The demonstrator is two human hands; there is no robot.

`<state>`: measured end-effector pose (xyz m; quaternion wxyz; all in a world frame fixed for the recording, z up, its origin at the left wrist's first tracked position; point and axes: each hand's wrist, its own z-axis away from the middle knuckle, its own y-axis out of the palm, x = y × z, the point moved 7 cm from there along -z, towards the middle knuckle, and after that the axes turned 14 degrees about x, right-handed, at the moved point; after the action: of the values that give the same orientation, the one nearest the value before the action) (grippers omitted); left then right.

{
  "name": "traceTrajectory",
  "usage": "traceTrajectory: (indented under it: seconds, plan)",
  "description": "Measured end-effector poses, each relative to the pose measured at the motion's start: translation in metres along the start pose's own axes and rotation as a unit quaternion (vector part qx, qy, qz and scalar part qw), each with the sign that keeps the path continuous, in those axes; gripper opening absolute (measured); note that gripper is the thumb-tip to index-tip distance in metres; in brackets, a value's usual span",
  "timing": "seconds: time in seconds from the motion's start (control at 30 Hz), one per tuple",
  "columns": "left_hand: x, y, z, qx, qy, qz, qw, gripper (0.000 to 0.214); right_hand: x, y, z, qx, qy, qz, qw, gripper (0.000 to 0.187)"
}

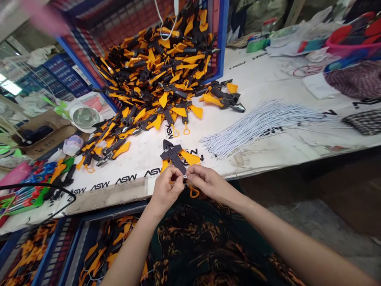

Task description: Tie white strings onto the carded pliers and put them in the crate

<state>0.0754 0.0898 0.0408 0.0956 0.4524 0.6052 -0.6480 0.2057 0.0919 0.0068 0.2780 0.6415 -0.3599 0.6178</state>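
Note:
At the table's front edge, a pair of pliers (175, 157) with orange handles and a dark body points away from me. Fingertips of my left hand (168, 186) are pinched at its near end. My right hand (210, 182) pinches the same end from the other side. Between the fingertips shows a small white bit (185, 176), perhaps part of a wire tie; most of it is hidden. An orange loop (194, 192) hangs below my right fingers. Beyond lies a heap of similar pliers (154, 75), spilling from a tipped blue crate (220, 39).
A bundle of white wire ties (262, 123) lies to the right. One loose pair of pliers (224, 98) rests behind it. On the left are a small fan (86, 117) and a green tray (29, 204). Crates (70, 248) with more orange-handled tools stand under the table (166, 188).

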Motion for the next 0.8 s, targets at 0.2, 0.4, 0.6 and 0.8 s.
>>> traceTrajectory:
  seconds: [0.2, 0.4, 0.6, 0.8]
  plan:
    - [0.019, 0.006, 0.003, 0.024, -0.048, 0.055, 0.997, 0.011, -0.009, -0.007, 0.002, -0.053, 0.041, 0.059, 0.996, 0.025]
    - [-0.012, 0.0, 0.004, 0.009, 0.174, -0.277, 0.945, 0.014, -0.008, 0.001, -0.006, -0.012, 0.013, 0.022, 1.0, 0.029]
    - [-0.017, 0.003, 0.003, 0.065, 0.205, -0.383, 0.898, 0.015, -0.01, 0.002, -0.009, 0.012, 0.035, 0.019, 0.999, 0.024]
    - [-0.018, -0.01, 0.018, 0.145, 0.173, -0.299, 0.927, 0.019, -0.009, 0.0, 0.005, 0.006, 0.037, 0.1, 0.994, 0.018]
